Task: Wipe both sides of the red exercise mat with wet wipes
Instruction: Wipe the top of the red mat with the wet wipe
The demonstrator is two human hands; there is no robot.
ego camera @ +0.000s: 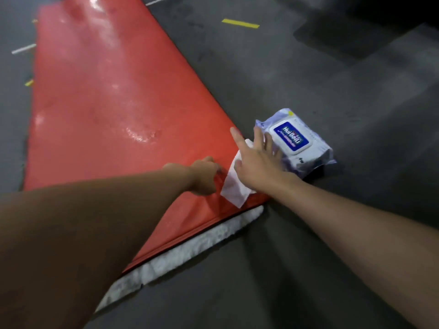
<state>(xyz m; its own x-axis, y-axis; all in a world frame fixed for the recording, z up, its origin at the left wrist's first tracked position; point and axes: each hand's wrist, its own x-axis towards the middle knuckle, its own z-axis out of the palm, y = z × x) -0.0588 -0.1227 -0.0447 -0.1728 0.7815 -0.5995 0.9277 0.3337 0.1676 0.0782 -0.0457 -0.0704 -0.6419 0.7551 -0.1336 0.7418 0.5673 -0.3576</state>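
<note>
Wipe (235, 191) on mat (107, 103) corner under right hand (259, 162), fingers (237, 137) wide; left hand (204, 178) curled alongside, grip unclear.

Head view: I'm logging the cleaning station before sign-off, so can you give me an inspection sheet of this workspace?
Surface: dark grey floor; a white strip runs along the mat's near edge.
Job's things: red mat lies flat, with glossy patches; white wipe on its near right corner; pack on the floor beside that corner, lid shut.
Clutter: nothing seen.
Grips: left hand has its fingers curled at the wipe's edge, hold unclear; right hand is spread open over the wipe, its fingers in front of the pack.
Cables: nothing seen.
Surroundings: yellow and white marks on the floor.
</note>
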